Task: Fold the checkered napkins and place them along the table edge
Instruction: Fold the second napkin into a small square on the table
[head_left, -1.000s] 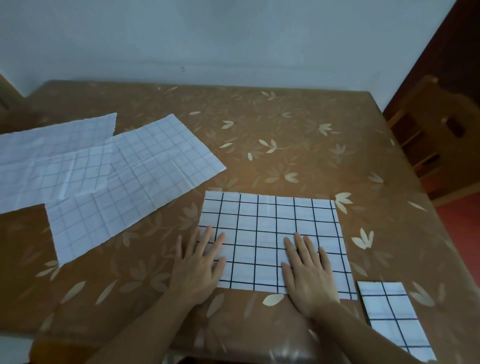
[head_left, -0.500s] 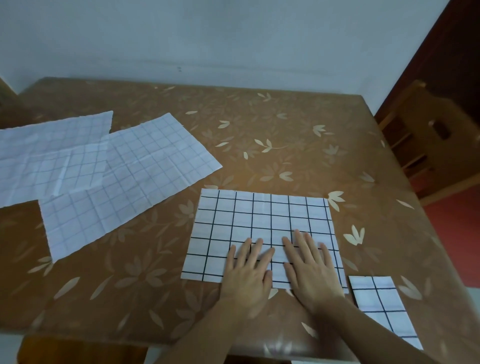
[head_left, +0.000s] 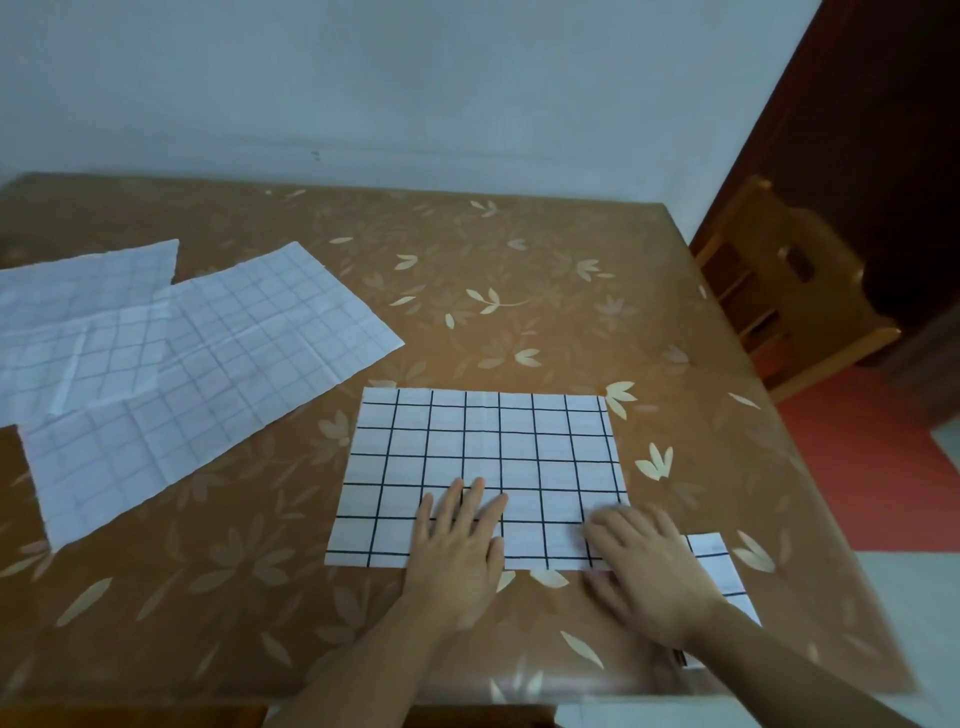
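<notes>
A white napkin with a bold black grid (head_left: 483, 457) lies flat near the table's front edge, folded into a rectangle. My left hand (head_left: 460, 551) presses flat on its lower middle, fingers spread. My right hand (head_left: 649, 577) rests at the napkin's lower right corner, blurred, so its grip is unclear. A smaller folded napkin (head_left: 724, 577) lies at the front right edge, partly under my right wrist. Two unfolded pale checkered napkins overlap at the left: one nearer (head_left: 208, 384), one further left (head_left: 67, 312).
The brown tablecloth with a leaf pattern (head_left: 519, 291) covers the table, which stands against a pale wall. A wooden chair (head_left: 795, 301) stands past the right edge, beside a dark door. The front table edge runs just below my forearms.
My left hand slid right from the napkin's left side to its middle. My right hand moved from the lower middle to the lower right corner. The view also shifted slightly.
</notes>
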